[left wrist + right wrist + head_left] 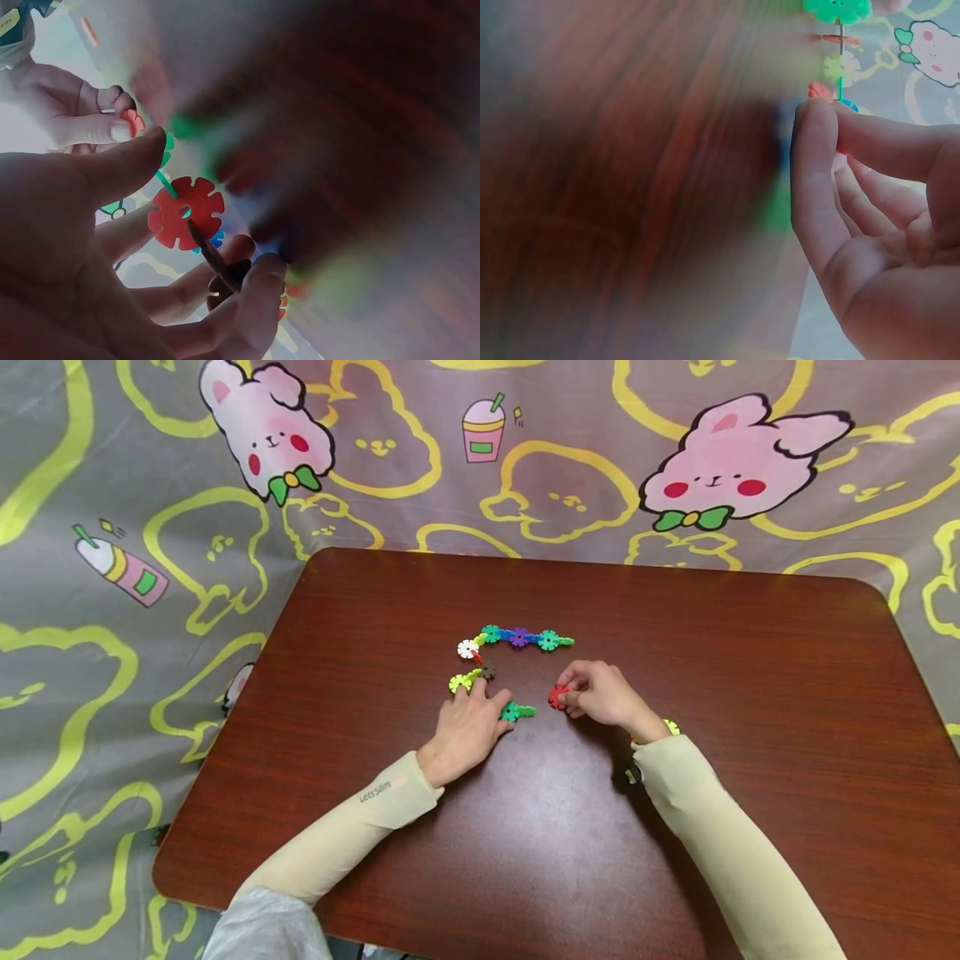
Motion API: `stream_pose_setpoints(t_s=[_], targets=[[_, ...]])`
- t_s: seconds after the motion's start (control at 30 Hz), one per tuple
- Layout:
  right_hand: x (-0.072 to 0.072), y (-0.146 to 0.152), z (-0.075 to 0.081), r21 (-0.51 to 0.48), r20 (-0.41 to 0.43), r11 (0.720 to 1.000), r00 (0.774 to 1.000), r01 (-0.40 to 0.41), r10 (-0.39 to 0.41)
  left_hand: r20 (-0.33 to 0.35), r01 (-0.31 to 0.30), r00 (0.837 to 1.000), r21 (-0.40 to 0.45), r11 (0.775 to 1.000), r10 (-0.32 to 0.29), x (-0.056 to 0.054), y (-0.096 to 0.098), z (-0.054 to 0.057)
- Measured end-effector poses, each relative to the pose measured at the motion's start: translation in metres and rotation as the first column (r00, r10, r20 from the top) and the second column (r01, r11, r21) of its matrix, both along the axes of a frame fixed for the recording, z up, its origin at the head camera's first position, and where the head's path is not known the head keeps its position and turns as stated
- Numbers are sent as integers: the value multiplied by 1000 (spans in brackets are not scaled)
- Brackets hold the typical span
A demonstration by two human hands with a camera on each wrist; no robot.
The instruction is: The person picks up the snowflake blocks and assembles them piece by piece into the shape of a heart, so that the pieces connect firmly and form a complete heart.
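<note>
A chain of notched plastic snowflake discs (519, 637) lies in a curve on the table in the head view, in green, purple, blue, white, yellow and brown. My left hand (468, 727) rests over its near part, fingers spread and covering some discs. In the left wrist view, a red disc (191, 214) and a brown disc (225, 281) show between its thumb and fingers. Green discs (512, 712) project past the left thumb. To the right, apart from these, my right hand (602, 693) pinches a red snowflake disc (558, 697) between thumb and fingertips.
Partly hidden by the right wrist are more discs, one of them yellow (671, 727). The brown table (750, 643) has rounded corners. A patterned cloth (570, 468) hangs behind it and along its left side.
</note>
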State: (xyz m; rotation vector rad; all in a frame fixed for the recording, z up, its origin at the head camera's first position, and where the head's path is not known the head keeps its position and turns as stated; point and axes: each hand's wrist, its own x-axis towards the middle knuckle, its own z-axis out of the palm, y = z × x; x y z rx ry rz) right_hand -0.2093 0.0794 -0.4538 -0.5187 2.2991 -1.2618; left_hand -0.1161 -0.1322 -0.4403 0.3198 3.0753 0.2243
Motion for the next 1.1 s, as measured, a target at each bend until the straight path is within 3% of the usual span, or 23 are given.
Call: stream_pose_setpoints(t_s=[0.4,0.87,1.1], targets=[[8,-4,-2,-138,206,990,978,20,9,-23,-2,1000,-17,1000,2,0,0,-3],[13,-10,-5,-177,269,983,963,46,4,-21,-1,1000,-15,1000,0,0,1,-3],[14,-10,-7,-224,331,972,944,72,6,-18,-7,1000,-4,1000,7,0,0,-6]])
